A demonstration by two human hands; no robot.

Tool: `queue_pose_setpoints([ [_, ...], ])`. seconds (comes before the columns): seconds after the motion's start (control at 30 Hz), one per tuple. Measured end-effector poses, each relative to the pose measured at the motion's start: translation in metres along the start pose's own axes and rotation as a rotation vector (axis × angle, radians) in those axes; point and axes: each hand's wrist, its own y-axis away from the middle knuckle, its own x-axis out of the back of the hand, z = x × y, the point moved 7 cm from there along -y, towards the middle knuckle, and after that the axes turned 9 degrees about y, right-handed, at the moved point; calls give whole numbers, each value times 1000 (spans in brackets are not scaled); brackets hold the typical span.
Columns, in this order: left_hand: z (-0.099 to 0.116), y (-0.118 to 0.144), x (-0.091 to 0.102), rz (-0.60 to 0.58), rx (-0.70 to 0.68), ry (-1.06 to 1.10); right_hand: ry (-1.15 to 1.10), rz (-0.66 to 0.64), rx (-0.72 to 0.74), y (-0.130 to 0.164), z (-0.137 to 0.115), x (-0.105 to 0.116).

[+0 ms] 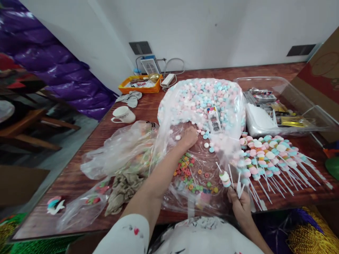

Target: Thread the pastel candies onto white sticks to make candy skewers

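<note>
While the left hand (189, 137) reaches into the big clear bag of pastel marshmallows (201, 100) near the middle of the counter (79, 176), its fingers are curled shut at the edge of the pile, apparently pinching a piece — though what they hold is hidden. A few loose marshmallows (208, 143) lie just beside that hand on the plastic. The right hand (239, 204), at the counter's near edge, grips a bundle of thin white sticks (238, 185), fingers closed around them; one stick rises to the left with a partly filled skewer (224, 176) carrying a few marshmallows. Between the two hands, spread on clear plastic, sit coloured ring-shaped sweets (192, 174) (red, green, orange). Toward the right edge of the counter, finished skewers (272, 155) lie side by side in a fan, sticks pointing to the near right. Behind them stands a clear plastic bin (291, 88) holding packets. On the left half — a crumpled plastic bag (119, 148), a white cup (123, 114), and an orange tray (140, 84) at the far edge by the wall.
</note>
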Motion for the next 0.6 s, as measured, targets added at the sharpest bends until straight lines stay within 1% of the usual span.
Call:
queue_pose_setpoints([
  [0.07, -1, 6, -2, 2, -22, 1, -32, -9, -1, 0, -2, 0],
  [0.13, 0, 12, 1, 5, -49, 24, -37, -35, -3, 1, -2, 0],
  [0.23, 8, 14, 3, 8, -87, 72, -15, -67, -26, 3, 3, -2],
  [0.3, 16, 11, -2, -15, -115, 93, 3, -68, -34, 4, 5, -2],
  [0.43, 34, 10, -21, -79, -159, 93, 6, -72, -12, 3, 3, -3],
  [0.5, 41, 13, -27, -75, -164, 77, -13, -64, -17, 4, 2, -3],
  [0.6, 48, 22, -30, -56, -179, 66, -28, -35, -26, 7, 7, -1],
])
